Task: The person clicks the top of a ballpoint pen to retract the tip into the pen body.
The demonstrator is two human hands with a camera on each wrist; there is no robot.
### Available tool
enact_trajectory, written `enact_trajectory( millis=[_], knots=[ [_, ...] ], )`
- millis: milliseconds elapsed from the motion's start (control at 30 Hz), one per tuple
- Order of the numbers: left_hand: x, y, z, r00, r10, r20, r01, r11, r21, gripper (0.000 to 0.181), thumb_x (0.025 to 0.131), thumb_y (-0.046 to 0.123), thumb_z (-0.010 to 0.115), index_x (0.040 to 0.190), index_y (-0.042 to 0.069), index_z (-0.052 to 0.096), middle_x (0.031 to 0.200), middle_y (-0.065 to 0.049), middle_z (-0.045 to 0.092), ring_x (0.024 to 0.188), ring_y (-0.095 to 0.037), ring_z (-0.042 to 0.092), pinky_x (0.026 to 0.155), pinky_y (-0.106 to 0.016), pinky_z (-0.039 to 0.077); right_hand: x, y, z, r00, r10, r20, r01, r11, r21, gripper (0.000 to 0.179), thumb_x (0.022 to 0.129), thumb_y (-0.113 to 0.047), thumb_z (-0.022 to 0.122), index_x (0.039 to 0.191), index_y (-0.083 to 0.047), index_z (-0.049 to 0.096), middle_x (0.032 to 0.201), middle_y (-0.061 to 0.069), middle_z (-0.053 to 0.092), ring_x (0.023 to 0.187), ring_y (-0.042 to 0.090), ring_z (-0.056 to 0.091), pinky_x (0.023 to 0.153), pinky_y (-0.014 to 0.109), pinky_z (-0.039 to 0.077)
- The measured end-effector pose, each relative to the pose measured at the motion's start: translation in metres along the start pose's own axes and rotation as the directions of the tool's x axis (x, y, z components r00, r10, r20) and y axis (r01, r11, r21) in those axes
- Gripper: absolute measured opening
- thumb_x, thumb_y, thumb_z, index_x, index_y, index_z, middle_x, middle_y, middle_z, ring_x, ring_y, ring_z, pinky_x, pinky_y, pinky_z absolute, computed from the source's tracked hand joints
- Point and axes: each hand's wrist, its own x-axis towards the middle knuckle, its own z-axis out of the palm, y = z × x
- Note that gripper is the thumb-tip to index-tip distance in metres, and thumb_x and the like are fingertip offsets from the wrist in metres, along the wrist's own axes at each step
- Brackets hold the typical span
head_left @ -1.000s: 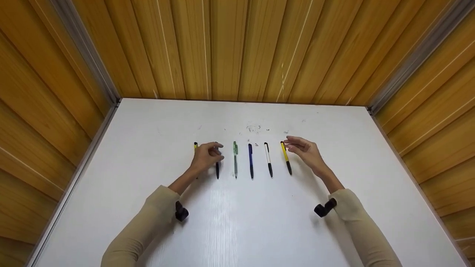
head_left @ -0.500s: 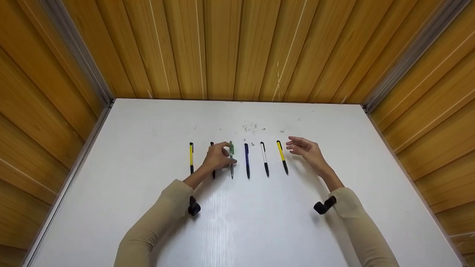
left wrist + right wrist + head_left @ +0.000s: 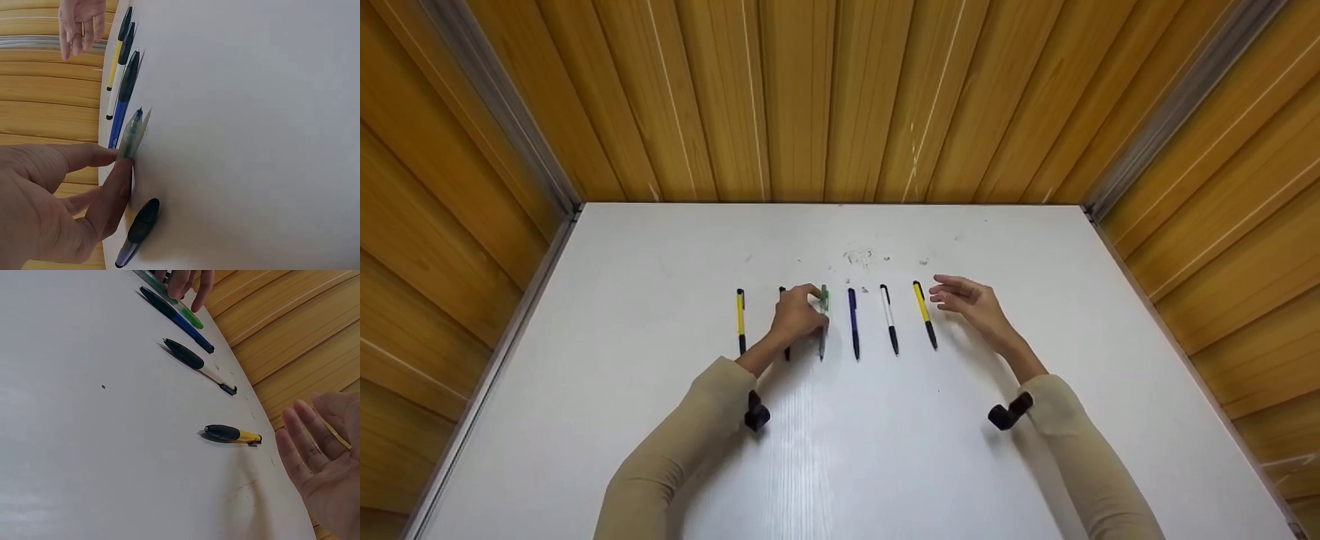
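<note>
Several pens lie in a row on the white table. My left hand (image 3: 797,315) pinches the clear-and-green pen (image 3: 133,132) between thumb and fingers; the pen still lies along the row. Under that hand, a dark-gripped pen (image 3: 144,221) is partly hidden in the head view. At the row's left end is a yellow-and-black pen (image 3: 741,315). To the right of the green one lie a blue pen (image 3: 853,322), a white-and-black pen (image 3: 889,319) and a second yellow-and-black pen (image 3: 925,313). Just right of that last pen, my right hand (image 3: 976,307) hovers with relaxed fingers, holding nothing.
The white table (image 3: 855,450) has small dark marks (image 3: 859,257) beyond the pens. Wood-patterned panels (image 3: 795,97) enclose its back and sides, with metal posts at the far corners. A small black camera sits on each sleeve cuff.
My left hand has moved right from the dark pen to the green pen, and its thumb and fingers have closed on it. My right hand stays by the yellow pen. The view has shifted slightly.
</note>
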Motion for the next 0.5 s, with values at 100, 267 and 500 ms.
enact_trajectory(
  millis=[100, 267, 500],
  knots=[
    [0.001, 0.000, -0.003, 0.999, -0.038, 0.006, 0.039, 0.999, -0.035, 0.041, 0.079, 0.002, 0.078, 0.119, -0.001, 0.070, 0.093, -0.018, 0.075, 0.059, -0.010, 0.054, 0.052, -0.019, 0.043, 0.001, 0.000, 0.001, 1.000, -0.004, 0.004, 0.004, 1.000, 0.010, 0.049, 0.102, -0.007, 0.060, 0.143, 0.016, 0.046, 0.132, 0.037, 0.059, 0.104, 0.009, 0.072, 0.093, 0.025, 0.062],
    [0.000, -0.001, -0.009, 0.994, -0.101, 0.035, 0.106, 0.981, -0.164, 0.041, 0.080, 0.001, 0.074, 0.120, -0.001, 0.069, 0.082, -0.015, 0.075, 0.062, -0.017, 0.068, 0.055, -0.022, 0.054, 0.002, -0.001, 0.003, 1.000, -0.002, 0.002, 0.002, 1.000, 0.012, 0.048, 0.101, -0.006, 0.061, 0.142, 0.015, 0.047, 0.130, 0.035, 0.061, 0.105, 0.012, 0.073, 0.093, 0.026, 0.062],
    [-0.008, 0.001, -0.014, 0.993, -0.097, 0.061, 0.113, 0.912, -0.394, 0.039, 0.084, -0.002, 0.071, 0.123, 0.000, 0.067, 0.091, -0.017, 0.075, 0.076, -0.029, 0.077, 0.072, -0.035, 0.067, 0.003, -0.004, 0.011, 1.000, 0.003, 0.018, -0.002, 1.000, -0.015, 0.048, 0.102, -0.007, 0.062, 0.143, 0.012, 0.048, 0.131, 0.034, 0.061, 0.108, 0.016, 0.071, 0.095, 0.028, 0.062]
  ],
)
